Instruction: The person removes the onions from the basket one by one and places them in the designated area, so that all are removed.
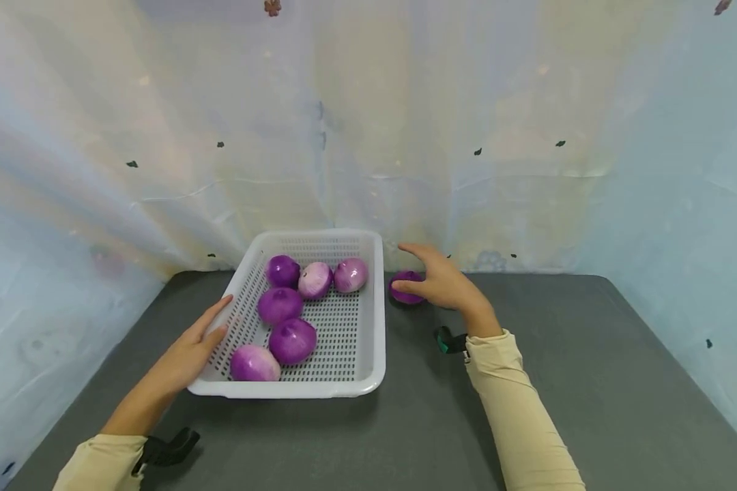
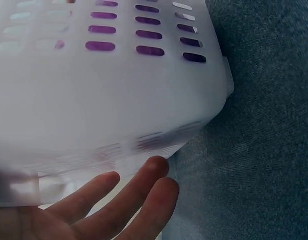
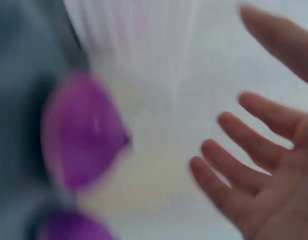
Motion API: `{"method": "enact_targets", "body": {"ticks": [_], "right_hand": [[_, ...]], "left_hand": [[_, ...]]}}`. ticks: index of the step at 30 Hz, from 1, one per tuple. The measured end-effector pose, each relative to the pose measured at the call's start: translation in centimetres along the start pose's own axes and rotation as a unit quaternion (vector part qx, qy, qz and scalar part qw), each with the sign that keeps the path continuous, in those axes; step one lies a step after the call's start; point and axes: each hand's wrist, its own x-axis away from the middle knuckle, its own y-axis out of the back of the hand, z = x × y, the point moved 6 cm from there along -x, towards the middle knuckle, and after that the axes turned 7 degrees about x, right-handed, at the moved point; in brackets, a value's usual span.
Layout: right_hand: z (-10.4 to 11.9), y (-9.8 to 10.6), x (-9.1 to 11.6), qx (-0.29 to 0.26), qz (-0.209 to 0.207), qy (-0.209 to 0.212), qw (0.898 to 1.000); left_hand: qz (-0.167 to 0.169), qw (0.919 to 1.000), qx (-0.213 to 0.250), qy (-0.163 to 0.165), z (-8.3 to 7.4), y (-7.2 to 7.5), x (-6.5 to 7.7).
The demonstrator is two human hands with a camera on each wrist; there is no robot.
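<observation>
A white plastic basket [image 1: 371, 327] with slotted walls holds several purple onions [image 1: 291, 341], some with pale patches. My left hand [image 1: 187, 351] holds the basket's left rim, its thumb over the edge. In the left wrist view, the fingers [image 2: 126, 210] extend along the outside of the basket. On the right, my right hand [image 1: 445, 279] reaches over a purple onion [image 1: 407, 288] on the table beside the basket. Its fingers are spread and apart from the onion [image 3: 83, 132] in the right wrist view, where a second onion [image 3: 73, 229] shows at the bottom edge.
The dark grey table [image 1: 559, 382] extends to the right of the basket and in front of it. Behind it hangs a pale plastic sheet [image 1: 368, 123] with small dark marks, meeting the table's back edge. Similar sheeting lines both sides.
</observation>
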Motion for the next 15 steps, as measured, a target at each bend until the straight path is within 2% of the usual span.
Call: {"method": "enact_targets", "body": {"ticks": [4,6,8,11,15], "right_hand": [[3.7,-2.7,-2.7,-0.051,0.008,0.051,0.997],[5.0,-4.0,-4.6,-0.053,0.024,0.072,0.996],[5.5,-5.4,-6.4,-0.025,0.041,0.085,0.995],[5.5,-7.1,-8.6,0.05,0.054,0.098,0.992],[4.9,-7.5,-9.9,0.136,0.074,0.089,0.984]], "left_hand": [[0.009,1.0,-0.002,-0.002,-0.3,0.2,-0.4],[0.014,0.9999,0.006,-0.009,-0.4,0.2,-0.6],[0.013,0.9997,0.008,-0.02,-0.3,0.2,-0.6],[0.011,0.9991,0.017,-0.038,0.1,0.1,-0.2],[0.015,0.9985,0.026,-0.046,0.2,0.0,-0.2]]}}
